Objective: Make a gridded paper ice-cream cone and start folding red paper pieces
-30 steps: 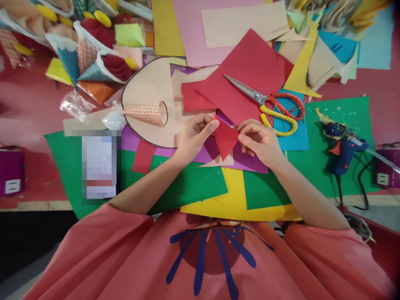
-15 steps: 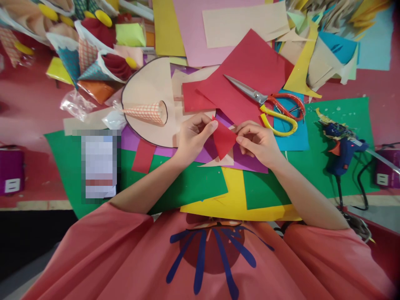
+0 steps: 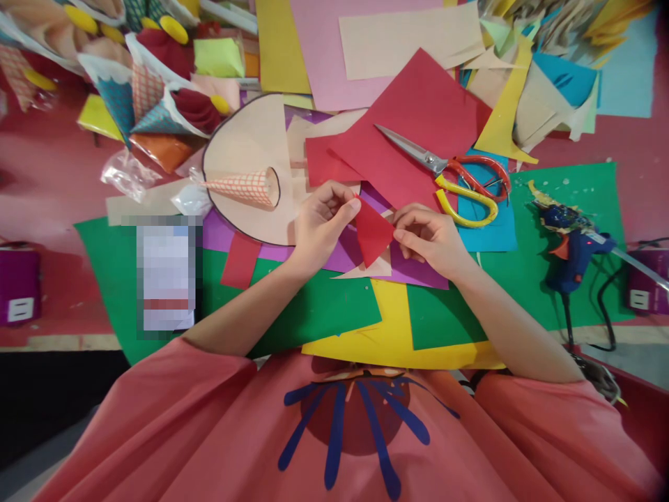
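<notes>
A small red triangular piece of craft paper (image 3: 373, 233) is stretched between my two hands, one corner pointing down toward me. My left hand (image 3: 325, 222) pinches its upper left corner between thumb and fingers. At the right corner, my right hand (image 3: 426, 237) grips it the same way. Beyond the hands lie larger red sheets (image 3: 412, 97), with scissors (image 3: 436, 164) with red and yellow handles resting on them. Left of my left hand is a beige rounded cutout (image 3: 245, 139) with a dark edge, a checked paper cone (image 3: 245, 188) lying on it.
At the right a blue glue gun (image 3: 575, 254) with its cord lies on a green sheet (image 3: 596, 188). A blurred-out phone (image 3: 166, 279) is at the left. Several decorated cones (image 3: 151, 84) stand at the back left, and paper scraps (image 3: 554, 90) pile up at the back right.
My left hand has shifted very slightly up and left, and the red piece has tilted a little with it. Everything else looks the same.
</notes>
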`<state>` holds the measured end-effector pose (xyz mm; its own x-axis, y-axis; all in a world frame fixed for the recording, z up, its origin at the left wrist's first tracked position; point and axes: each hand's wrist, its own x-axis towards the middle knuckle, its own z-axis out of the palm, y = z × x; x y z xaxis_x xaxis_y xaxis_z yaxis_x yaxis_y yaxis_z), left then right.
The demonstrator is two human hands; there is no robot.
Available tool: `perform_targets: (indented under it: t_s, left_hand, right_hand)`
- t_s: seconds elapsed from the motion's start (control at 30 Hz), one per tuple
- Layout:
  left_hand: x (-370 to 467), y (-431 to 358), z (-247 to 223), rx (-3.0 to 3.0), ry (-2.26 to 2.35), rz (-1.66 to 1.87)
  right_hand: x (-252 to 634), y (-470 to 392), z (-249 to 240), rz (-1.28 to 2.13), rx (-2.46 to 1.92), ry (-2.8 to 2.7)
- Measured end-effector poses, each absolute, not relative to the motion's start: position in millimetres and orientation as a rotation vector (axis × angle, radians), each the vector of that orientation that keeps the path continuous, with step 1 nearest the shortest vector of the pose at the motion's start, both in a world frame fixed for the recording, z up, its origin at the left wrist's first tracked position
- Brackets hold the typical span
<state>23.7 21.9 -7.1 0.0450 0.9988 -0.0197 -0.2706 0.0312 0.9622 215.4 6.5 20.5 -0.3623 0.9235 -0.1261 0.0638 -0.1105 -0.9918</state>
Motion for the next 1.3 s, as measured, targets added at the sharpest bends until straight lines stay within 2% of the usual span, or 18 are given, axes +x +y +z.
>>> perform_targets:
  t_s: [1.03, 1.3]
  left_hand:
    - [22, 25, -2, 1.059, 1.081, 1.248]
    - [21, 14, 9, 1.563, 1.065, 1.005]
  right_hand:
    - [215, 8, 18, 1.615, -1.031, -1.405]
    - [215, 6, 18, 1.499, -1.041, -1.21]
